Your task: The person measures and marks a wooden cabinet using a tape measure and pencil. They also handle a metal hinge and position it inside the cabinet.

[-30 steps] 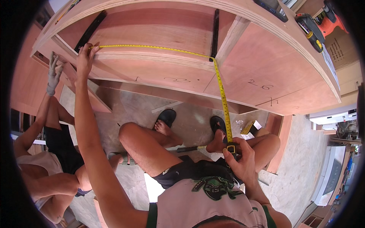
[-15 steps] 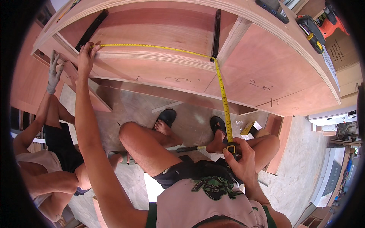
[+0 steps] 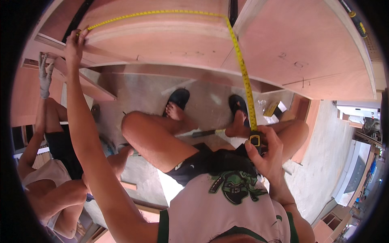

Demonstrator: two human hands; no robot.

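A yellow tape measure (image 3: 178, 11) is drawn out along the front edge of a plywood cabinet (image 3: 162, 42). My left hand (image 3: 76, 44) pinches the tape's end at the cabinet's left side, beside a black drawer slide (image 3: 77, 22). Near a second black slide (image 3: 233, 10) the blade bends and runs down toward me. Over my lap, my right hand (image 3: 268, 154) is closed round the black tape case (image 3: 255, 140), thumb along its side. Pencil marks show on the cabinet's pinkish face.
A co-worker sits at my left, a gloved hand (image 3: 45, 77) raised by a plywood panel (image 3: 87, 83). A black-handled tool (image 3: 202, 133) lies on the floor between my legs. A small box (image 3: 275, 110) stands by my right knee. A yellow-and-black screwdriver (image 3: 357, 24) rests at upper right.
My view has tilted, so the cabinet sits higher in the picture and its far top is cut off. Both hands keep their hold on the tape measure, which stays stretched.
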